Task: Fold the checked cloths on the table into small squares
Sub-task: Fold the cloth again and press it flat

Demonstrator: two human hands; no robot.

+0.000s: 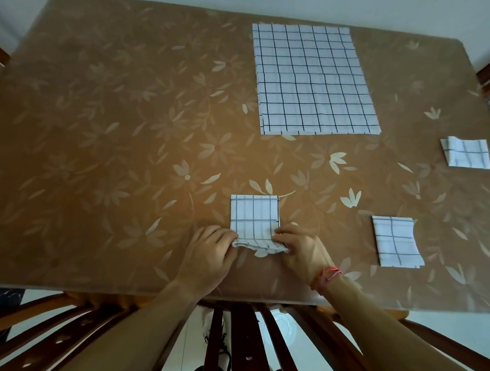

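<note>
Head view, near to far. Chair (238,341) back is below us, then the table (99,121) edge.

Left hand (209,246) and right hand (300,247) are apart, one at each near corner of the cloth (253,214). Each pinches its corner, fingers curled round the near edge. Red band (327,276) on the right wrist.

The cloth sits mid-table close to the near edge, already several layers thick. Its near edge is bunched up between the two grips; the far part lies flat.

We read this as the last half-fold, near edge going over onto the far edge. To do it well:
- we keep both pinches through all layers, so the inner ones don't slide out
- we lift both corners level and carry them at the same rate
- we land corner on corner and use the grid lines as the alignment check
- we then flatten the crease with straight fingers, centre outward

Likely fault is layer creep. The near square (395,241), off to the right, shows layers fanned at its near edge. The far square (465,153), by the right table edge, has a raised corner.

Farthest, the flat cloth (314,78) lies unfolded, right of centre. We cannot tell whether it is one cloth or a stack.
</note>
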